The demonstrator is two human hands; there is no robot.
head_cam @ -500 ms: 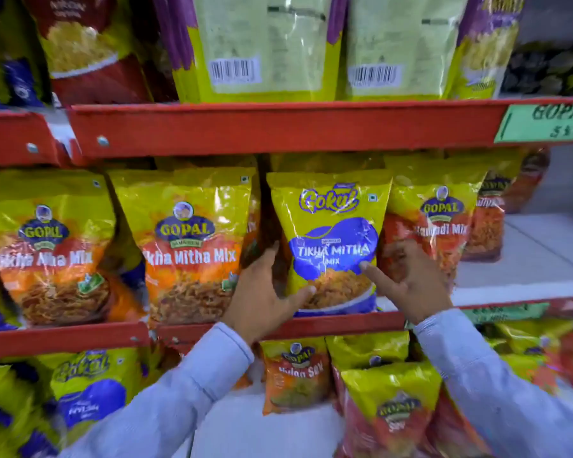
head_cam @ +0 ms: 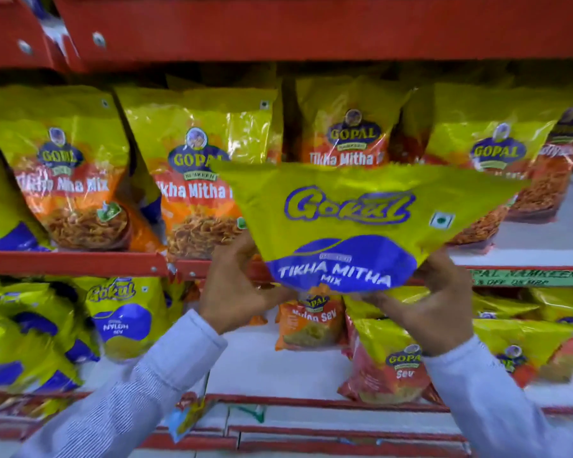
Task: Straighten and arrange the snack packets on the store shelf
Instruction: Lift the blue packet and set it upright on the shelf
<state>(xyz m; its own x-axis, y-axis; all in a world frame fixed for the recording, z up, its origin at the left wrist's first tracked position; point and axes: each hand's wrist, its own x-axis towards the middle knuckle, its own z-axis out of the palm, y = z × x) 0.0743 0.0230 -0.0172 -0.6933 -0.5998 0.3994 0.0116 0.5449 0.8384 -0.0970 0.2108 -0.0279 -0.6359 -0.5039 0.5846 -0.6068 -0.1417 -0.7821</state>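
Note:
A yellow and blue Gokul Tikha Mitha Mix packet (head_cam: 354, 219) is off the shelf, tilted towards me in front of the middle row. My left hand (head_cam: 242, 289) grips its lower left corner. My right hand (head_cam: 440, 302) grips its lower right corner. Behind it, several yellow and orange Gopal Tikha Mitha Mix packets (head_cam: 199, 180) stand in a row on the red middle shelf (head_cam: 70, 262). One of them (head_cam: 348, 133) shows in the gap directly behind the held packet.
The lower shelf (head_cam: 245, 365) holds Gokul Nylon Sev packets (head_cam: 126, 312) on the left and Gopal Sev packets (head_cam: 391, 361) on the right, some leaning. A red upper shelf edge (head_cam: 311, 28) runs overhead. A green price label (head_cam: 530, 277) sits at the right.
The Gokul packet stood upright on the middle shelf between my hands; now both hands have lifted it out and tipped it towards me. The view has come closer and dropped lower.

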